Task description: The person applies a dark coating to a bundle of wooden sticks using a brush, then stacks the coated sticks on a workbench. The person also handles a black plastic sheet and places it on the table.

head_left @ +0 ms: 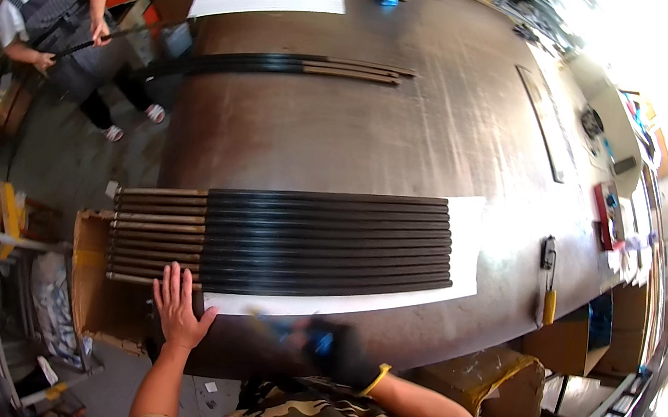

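My bare left hand (181, 307) is spread open over the near left corner of a row of dark rods (328, 243). Its fingertips are at the rods' lighter brown ends. The rods lie side by side on a white sheet (465, 250), which shows past their right ends and along the near edge. My right hand (339, 354), in a dark glove with a yellow cuff, is near the table's front edge, below the sheet. Motion smears its fingers. A blurred blue and yellowish streak shows at its front, and I cannot make out what it is.
The large brown table (301, 140) carries more long rods (287, 68) and another white sheet (272, 1) farther back. A yellow-handled tool (549, 305) lies at the right. An open cardboard box (84, 281) stands below the rods' left ends. At the far left, a person (72, 19) holds a dark rod.
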`<state>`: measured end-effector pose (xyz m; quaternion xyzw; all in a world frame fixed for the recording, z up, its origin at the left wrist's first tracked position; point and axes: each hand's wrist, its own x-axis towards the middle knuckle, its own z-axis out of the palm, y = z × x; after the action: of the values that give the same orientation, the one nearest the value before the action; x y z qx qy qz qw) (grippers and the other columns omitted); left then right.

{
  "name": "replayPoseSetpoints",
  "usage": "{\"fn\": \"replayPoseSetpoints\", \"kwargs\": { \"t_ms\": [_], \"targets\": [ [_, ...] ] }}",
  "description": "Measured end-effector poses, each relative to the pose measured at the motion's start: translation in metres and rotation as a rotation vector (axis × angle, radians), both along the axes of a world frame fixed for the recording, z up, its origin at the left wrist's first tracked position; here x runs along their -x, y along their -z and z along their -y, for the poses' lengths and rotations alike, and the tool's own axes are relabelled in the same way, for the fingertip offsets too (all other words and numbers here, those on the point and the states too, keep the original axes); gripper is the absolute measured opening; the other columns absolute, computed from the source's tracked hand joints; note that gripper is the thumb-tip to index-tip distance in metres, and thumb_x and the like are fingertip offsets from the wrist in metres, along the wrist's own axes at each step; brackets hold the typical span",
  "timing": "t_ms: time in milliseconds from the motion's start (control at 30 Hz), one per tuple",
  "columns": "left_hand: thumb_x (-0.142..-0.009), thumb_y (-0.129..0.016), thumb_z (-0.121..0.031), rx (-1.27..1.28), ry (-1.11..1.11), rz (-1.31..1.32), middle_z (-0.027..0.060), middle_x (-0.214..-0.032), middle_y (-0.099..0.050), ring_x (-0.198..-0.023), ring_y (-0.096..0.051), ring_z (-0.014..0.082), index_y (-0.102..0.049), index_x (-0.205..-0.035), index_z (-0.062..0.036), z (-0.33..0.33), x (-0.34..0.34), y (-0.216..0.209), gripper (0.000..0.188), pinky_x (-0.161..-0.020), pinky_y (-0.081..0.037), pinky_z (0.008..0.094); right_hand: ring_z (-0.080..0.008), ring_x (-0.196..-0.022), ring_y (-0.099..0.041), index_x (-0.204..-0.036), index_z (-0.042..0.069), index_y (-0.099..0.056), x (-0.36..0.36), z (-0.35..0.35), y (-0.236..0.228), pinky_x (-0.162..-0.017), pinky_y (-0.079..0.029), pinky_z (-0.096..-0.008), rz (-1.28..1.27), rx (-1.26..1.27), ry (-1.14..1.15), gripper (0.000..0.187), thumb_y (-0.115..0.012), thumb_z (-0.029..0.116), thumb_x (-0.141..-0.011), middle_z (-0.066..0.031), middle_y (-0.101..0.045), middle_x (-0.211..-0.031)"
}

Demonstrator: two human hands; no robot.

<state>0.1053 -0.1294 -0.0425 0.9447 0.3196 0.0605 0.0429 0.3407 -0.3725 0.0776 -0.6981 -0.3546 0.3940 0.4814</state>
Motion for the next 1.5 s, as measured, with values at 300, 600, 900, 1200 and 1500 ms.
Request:
{"fn": "replayPoseSetpoints", "kwargs": {
  "t_ms": [300, 600, 900, 1200, 1500],
  "targets": [
    [-0.089, -0.056, -0.059, -0.025, 0.032, 0.048, 0.0191, -0.162, -0.021, -0.151, -0.016, 0.0379, -0.029, -0.153, -0.0032, 0.003, -0.003, 0.004, 0.09, -0.121, -0.009, 0.0578, -0.0177, -0.058, -0.057, -0.086, 0.004, -0.064, -0.189, 0.254, 0.052, -0.055, -0.046, -0.0299, 0.991, 0.378, 1.084, 0.016, -0.064, 0.017, -0.095, -0.0058, -0.062, -0.069],
    [-0.083, -0.066, -0.051, 0.079, -0.005, 0.091, 0.0211, -0.159, -0.028, -0.15, -0.02, 0.0367, -0.037, -0.149, 0.0009, 0.0, -0.001, -0.001, 0.089, -0.122, -0.006, 0.0552, -0.0218, -0.07, -0.066, -0.106, 0.002, -0.068, 0.049, 0.002, -0.007, -0.065, -0.051, -0.0304, 0.306, -0.064, 0.017, 0.019, -0.07, 0.011, -0.09, -0.0099, -0.069, -0.082],
    [-0.083, -0.069, -0.04, 0.141, 0.029, 0.285, 0.0225, -0.156, -0.033, -0.146, -0.027, 0.0416, -0.042, -0.146, -0.0017, -0.005, 0.009, 0.001, 0.078, -0.118, -0.017, 0.0597, -0.0189, -0.073, -0.069, -0.108, -0.002, -0.064, 0.051, -0.073, 0.053, -0.065, -0.057, -0.0294, -0.47, -0.04, 0.469, 0.032, -0.066, 0.027, -0.096, -0.0117, -0.071, -0.087],
    [-0.083, -0.07, -0.041, 0.151, 0.036, 0.271, 0.022, -0.156, -0.032, -0.145, -0.027, 0.0418, -0.04, -0.147, -0.0025, -0.008, 0.014, 0.004, 0.08, -0.117, -0.018, 0.0613, -0.0111, -0.064, -0.063, -0.097, 0.003, -0.07, 0.05, -0.107, 0.043, -0.058, -0.052, -0.0286, -0.369, -0.023, 0.321, 0.021, -0.07, 0.023, -0.094, -0.0047, -0.067, -0.075],
    [-0.081, -0.073, -0.042, 0.174, 0.014, 0.321, 0.0214, -0.157, -0.031, -0.146, -0.027, 0.0404, -0.04, -0.147, -0.0031, -0.008, 0.017, 0.01, 0.083, -0.116, -0.02, 0.0614, -0.0085, -0.066, -0.059, -0.1, 0.003, -0.071, 0.026, -0.138, 0.033, -0.061, -0.047, -0.0254, 0.057, 0.001, 0.326, 0.017, -0.068, 0.019, -0.094, -0.0014, -0.063, -0.07]
  ]
}}
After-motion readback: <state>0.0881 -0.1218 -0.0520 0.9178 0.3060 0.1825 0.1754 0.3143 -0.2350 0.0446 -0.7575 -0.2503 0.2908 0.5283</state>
